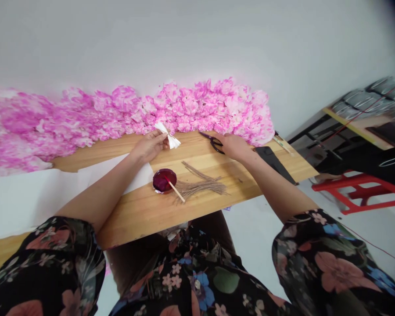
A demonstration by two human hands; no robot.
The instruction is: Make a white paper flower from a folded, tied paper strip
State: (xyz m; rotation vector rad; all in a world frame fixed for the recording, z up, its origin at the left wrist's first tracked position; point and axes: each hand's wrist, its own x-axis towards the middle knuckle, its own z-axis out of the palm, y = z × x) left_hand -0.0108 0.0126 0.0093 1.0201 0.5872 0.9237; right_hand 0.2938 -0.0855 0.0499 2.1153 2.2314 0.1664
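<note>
Left hand: fingers pinched on the gathered middle of a white paper piece, up over bench; right hand at scissors handles, fingers mostly hidden, can't tell if gripped; blades point left; pink flowers behind; dark red bowl nearer body, pale stick in it; thin brown stems just right.

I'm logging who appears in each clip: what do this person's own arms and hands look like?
The left sleeve and right sleeve are loose and black, ending near the elbows, with a print of pinkish flowers and leaves; blue flowers also show on the right. The forearms are bare. The left hand and right hand are ungloved, with no watch visible.
</note>
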